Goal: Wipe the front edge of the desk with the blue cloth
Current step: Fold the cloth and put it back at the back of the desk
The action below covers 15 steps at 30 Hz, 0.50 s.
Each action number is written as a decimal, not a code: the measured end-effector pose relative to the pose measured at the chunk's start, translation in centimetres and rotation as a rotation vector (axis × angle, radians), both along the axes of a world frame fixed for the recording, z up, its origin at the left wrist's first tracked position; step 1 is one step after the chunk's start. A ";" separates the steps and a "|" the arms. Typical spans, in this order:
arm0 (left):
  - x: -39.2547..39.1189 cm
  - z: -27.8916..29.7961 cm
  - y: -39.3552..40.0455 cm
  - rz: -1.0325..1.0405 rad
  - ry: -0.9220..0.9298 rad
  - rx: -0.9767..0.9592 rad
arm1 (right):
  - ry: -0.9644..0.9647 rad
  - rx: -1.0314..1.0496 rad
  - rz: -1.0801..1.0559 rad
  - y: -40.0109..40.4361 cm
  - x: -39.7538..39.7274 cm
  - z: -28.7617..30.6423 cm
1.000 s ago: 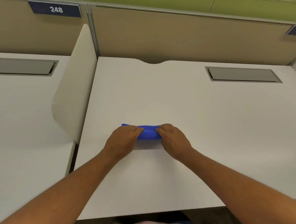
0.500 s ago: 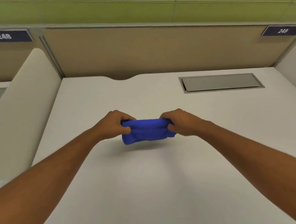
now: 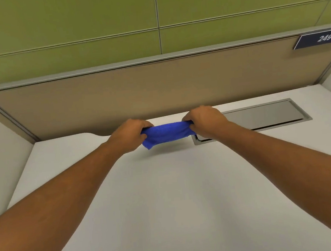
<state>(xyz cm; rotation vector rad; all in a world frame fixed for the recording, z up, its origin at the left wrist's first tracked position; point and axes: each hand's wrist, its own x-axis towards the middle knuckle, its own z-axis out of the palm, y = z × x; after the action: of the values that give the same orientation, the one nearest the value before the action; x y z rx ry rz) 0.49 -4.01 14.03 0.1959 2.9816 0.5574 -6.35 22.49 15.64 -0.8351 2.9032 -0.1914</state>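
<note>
I see both arms stretched out over the white desk, the blue cloth bunched into a short roll and stretched between the two hands. My left hand is curled tight around the cloth's left end, where a loose corner hangs down; my right hand is closed on its right end. The cloth is lifted clear of the surface, its faint shadow lying on the desk just below it. It sits toward the far side, near the tan partition. The grey cable hatch lies just right of my right hand. A sign reading 249 is at the far right.
</note>
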 end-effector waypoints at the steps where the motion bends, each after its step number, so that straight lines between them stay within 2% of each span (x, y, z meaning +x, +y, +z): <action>1: -1.7 -0.5 -0.2 0.034 0.017 -0.030 | 0.016 -0.005 -0.006 -0.3 -1.7 -0.5; 7: -7.7 -4.4 -1.0 0.186 0.349 -0.114 | 0.107 -0.193 -0.020 -2.5 -8.9 -6.1; 9: -7.6 -7.5 -2.0 0.178 0.291 -0.137 | 0.064 -0.159 0.004 -2.8 -9.0 -8.7; 12: -5.7 -11.7 -3.1 0.070 0.051 -0.174 | 0.035 -0.006 0.073 -2.3 -7.5 -12.3; 15: -4.1 -13.7 -3.3 -0.002 0.048 -0.147 | 0.062 -0.021 0.043 -1.8 -6.3 -14.9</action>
<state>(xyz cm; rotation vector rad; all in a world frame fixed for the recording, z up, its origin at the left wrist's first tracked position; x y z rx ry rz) -3.62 -7.35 0.34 0.2020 3.0520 0.3364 -12.62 20.68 0.74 -0.9214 2.9426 -0.1954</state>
